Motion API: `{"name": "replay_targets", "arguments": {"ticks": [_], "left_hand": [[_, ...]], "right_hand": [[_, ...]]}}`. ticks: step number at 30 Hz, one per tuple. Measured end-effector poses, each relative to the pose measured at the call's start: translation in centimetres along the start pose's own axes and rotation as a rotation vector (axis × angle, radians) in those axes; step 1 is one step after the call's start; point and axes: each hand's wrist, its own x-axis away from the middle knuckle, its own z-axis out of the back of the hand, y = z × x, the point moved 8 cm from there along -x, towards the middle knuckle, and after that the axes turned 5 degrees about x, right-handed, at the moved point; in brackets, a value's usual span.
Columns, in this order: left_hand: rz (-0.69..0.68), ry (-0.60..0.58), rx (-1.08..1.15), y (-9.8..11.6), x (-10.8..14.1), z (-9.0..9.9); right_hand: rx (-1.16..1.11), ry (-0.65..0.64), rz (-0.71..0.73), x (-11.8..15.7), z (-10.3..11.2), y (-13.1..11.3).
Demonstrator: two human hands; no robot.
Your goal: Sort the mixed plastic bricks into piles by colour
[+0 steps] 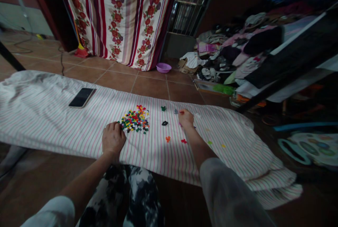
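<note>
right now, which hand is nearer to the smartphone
Left. The left hand is right of the smartphone and closer to the person, beside the pile of small coloured pieces; the right hand is farther right, beyond the pile.

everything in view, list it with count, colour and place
striped cloth: one, white, pink and grey, beneath the pieces
phone: one, black, cloth's left part
loose small pieces: too many to count, mixed colours, heap mid-cloth
green cluster: one, right of heap
black cluster: one, nearer than green
orange cluster: one, nearer than black
red cluster: one, right of orange
curtain: one, white with red flowers, behind
basin: one, purple, floor by curtain
clothes: uncountable, mixed, back right
tiled floor: one, brown
left hand: one, bare, beside heap
right hand: one, bare, beyond red cluster, fingers' contents unclear
</note>
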Motion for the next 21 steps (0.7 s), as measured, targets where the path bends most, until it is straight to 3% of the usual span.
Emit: {"name": "replay_targets", "arguments": {"ticks": [5, 8, 12, 15, 18, 21], "left_hand": [[-0.007, -0.007, -0.015, 0.0, 0.0, -0.1], [0.001, -0.001, -0.019, 0.0, 0.0, -0.1], [0.012, -0.012, -0.016, 0.1, 0.0, -0.1], [0.014, -0.005, -0.004, 0.1, 0.0, 0.0], [0.008, 0.011, 0.009, 0.1, 0.0, 0.1], [-0.002, 0.029, 0.025, 0.2, 0.0, 0.0]], "right_hand": [[-0.02, -0.112, -0.08, -0.6, -1.0, 0.8], [0.011, -0.061, -0.029, 0.0, -0.2, 0.1], [-0.001, 0.084, 0.264, 2.0, 0.3, -5.0], [-0.123, -0.06, 0.504, 4.0, -2.5, -10.5], [-0.159, -0.181, 0.531, 5.2, -6.1, -14.4], [-0.116, -0.25, 0.487, 5.8, -9.2, -16.5]]}}
